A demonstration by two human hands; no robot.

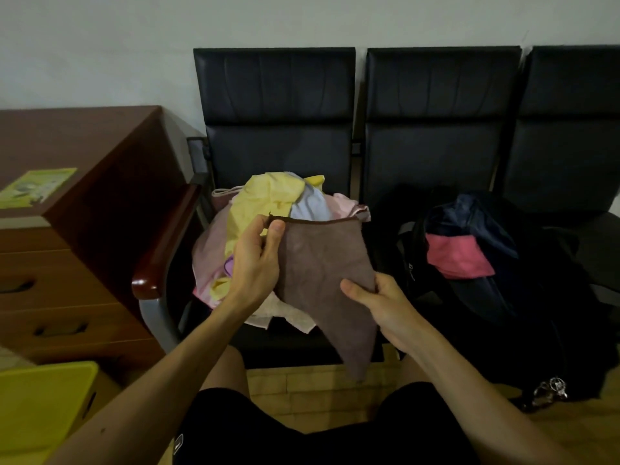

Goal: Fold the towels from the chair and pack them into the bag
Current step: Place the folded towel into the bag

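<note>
1. Shorts (302, 441) nearest; above, left hand (258, 260) pinches the brown towel (322, 273) by its top corner, right hand (379, 297) its side edge, before the pile (268, 199) on the chair (275, 95).
2. Light pinches: the dangling tail could slip floorward or fold crooked.

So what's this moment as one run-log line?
left hand: pinches brown towel top corner | right hand: grips its lower side | towel pile: on chair | bag: open, pink cloth inside

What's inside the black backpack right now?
A folded pink towel shows in the open backpack, with dark blue fabric above it; whether that is towel or lining I cannot tell. Anything deeper is hidden in shadow.
</note>
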